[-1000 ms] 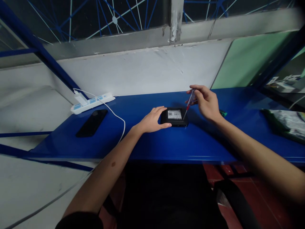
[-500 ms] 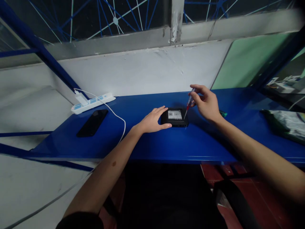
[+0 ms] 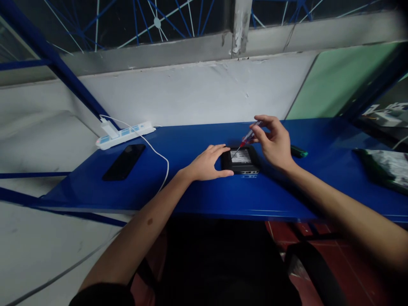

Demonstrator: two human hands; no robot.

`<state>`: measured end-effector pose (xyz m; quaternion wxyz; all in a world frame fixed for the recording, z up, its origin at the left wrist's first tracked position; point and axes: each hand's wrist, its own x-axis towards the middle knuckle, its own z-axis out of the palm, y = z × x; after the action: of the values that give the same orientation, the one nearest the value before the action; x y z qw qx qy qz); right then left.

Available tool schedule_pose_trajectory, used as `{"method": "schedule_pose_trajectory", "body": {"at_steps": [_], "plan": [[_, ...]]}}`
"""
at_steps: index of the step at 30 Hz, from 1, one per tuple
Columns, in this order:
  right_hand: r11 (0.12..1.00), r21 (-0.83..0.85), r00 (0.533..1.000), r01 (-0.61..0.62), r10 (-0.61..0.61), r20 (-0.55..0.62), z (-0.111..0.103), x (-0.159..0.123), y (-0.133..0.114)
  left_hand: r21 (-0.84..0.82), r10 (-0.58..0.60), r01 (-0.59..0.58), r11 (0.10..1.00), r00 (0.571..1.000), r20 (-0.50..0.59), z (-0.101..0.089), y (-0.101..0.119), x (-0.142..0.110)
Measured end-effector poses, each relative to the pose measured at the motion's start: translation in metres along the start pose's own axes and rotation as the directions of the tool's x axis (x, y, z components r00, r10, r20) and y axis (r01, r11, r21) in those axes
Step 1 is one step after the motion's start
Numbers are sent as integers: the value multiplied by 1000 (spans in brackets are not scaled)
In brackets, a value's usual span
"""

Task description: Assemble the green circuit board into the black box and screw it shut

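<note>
Fingers of right hand (image 3: 274, 140) gripping slanted screwdriver (image 3: 247, 138), left hand (image 3: 210, 163) bracing box (image 3: 251, 165)

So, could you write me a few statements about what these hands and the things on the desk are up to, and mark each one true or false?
1. The right hand holds a screwdriver with a red part near its shaft. True.
2. The left hand is holding the phone. False: it is at the black box, and the phone lies on the blue desk.
3. A pale label shows on top of the black box. True.
4. The power strip has nothing plugged into it. False: a white plug stands in it.
5. The silvery packet lies to the right of the black box. True.
</note>
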<state>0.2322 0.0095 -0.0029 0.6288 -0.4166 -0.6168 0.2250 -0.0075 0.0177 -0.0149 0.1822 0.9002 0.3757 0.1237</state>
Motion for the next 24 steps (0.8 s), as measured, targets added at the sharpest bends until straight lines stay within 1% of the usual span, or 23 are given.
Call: {"method": "schedule_pose_trajectory", "body": {"at_steps": [4, 8, 15, 17, 21, 24], "plan": [[1000, -18, 999, -5, 6, 37, 2, -3, 1, 11, -3, 3, 1000, 1000, -1, 1, 2, 1], [1000, -29, 999, 4, -2, 50, 4, -5, 1, 22, 0, 0, 1000, 1000, -3, 1, 1, 1], [997, 49, 994, -58, 52, 99, 3, -6, -2, 39, 21, -20, 999, 1000, -14, 2, 0, 1], [998, 42, 994, -44, 40, 97, 2, -5, -3, 38, 19, -19, 999, 1000, -19, 2, 0, 1], [1000, -24, 997, 7, -5, 78, 1, -3, -5, 30, 15, -15, 999, 1000, -10, 2, 0, 1], [1000, -17, 996, -11, 13, 93, 1, -3, -7, 22, 12, -12, 1000, 1000, -9, 1, 0, 1]]}}
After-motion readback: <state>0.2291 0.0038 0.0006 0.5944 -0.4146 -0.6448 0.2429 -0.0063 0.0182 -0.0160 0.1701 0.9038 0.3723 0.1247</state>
